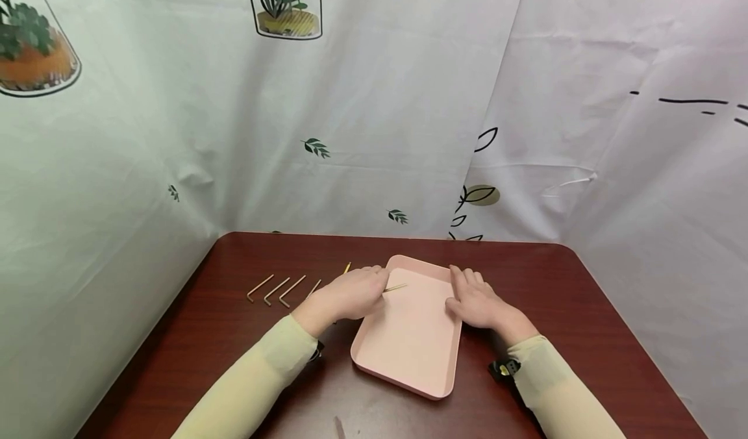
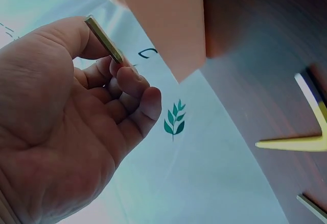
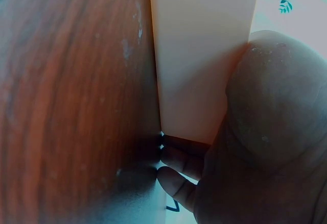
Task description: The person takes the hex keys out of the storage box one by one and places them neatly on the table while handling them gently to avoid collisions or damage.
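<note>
My left hand (image 1: pixel 358 292) pinches a brass-coloured hex key (image 2: pixel 103 39) between thumb and fingers. Its thin end reaches over the upper left of a pink tray (image 1: pixel 409 341). On the tray's right side, my right hand (image 1: pixel 476 299) grips the rim near the far corner, its thumb on the inner side. The right wrist view shows the tray's outer wall (image 3: pixel 204 55) beside that hand (image 3: pixel 276 112), with fingertips around the far end. Several L-shaped hex keys (image 1: pixel 283 291) lie in a row on the table left of my left hand.
The dark red wooden table (image 1: pixel 193 361) has rounded far corners. A yellow L-shaped piece (image 2: pixel 294 144) lies on it beyond my left hand. White curtains (image 1: pixel 380 101) printed with plants enclose the back and sides. A pale mark (image 1: pixel 339 426) shows near the front edge.
</note>
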Motion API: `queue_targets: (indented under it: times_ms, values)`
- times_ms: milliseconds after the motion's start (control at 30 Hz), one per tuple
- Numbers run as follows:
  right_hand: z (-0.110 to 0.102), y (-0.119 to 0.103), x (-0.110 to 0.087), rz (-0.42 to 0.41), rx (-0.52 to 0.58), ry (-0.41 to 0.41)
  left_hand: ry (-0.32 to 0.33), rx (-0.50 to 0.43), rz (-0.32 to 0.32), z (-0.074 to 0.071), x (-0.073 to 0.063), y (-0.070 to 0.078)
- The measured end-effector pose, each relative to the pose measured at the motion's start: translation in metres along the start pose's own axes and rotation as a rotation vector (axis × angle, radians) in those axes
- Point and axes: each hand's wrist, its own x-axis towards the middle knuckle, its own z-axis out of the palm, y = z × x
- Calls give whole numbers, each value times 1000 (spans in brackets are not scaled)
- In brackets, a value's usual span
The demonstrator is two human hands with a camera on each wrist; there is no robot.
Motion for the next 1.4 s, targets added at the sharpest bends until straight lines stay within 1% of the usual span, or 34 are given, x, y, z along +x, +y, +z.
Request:
queue_targets:
  times_ms: [133,233,433,467,667,800,933,967,1067,1167,1200,1300,1400]
  values:
    - [7,7,0,-25,6,36,9,-20,-20,0,-5,-5]
    - [10,10,0,-39,5,47,20,-28,-33,-1,-8,-9]
    - [0,1,-1,-17,8,11,26,-37,-26,0,-17,-20]
    - [-4,-3,-2,-5,17,-1,23,-40,-25,0,-18,-22]
    - [1,1,0,3,-2,-2,16,-67,-57,1,-30,-33]
    - [1,2,0,1,-5,-3,32,-73,-67,2,-37,-39]
    - [-3,-2,-1,17,-3,-25,46,-76,-82,3,-41,-45]
    - [2,4,1,25,12,-18,43,-80,-94,3,-42,-46]
    - [7,10,3,19,23,-4,32,-88,-125,3,-44,-49]
    - [11,14,4,17,23,8,31,-96,-128,4,-46,-52]
    - [6,8,2,14,8,3,33,-94,-122,4,-47,-54]
    - [0,1,1,15,14,-8,34,-98,-115,6,-50,-57]
    - [-3,-1,0,13,21,-7,36,-103,-125,6,-53,-60]
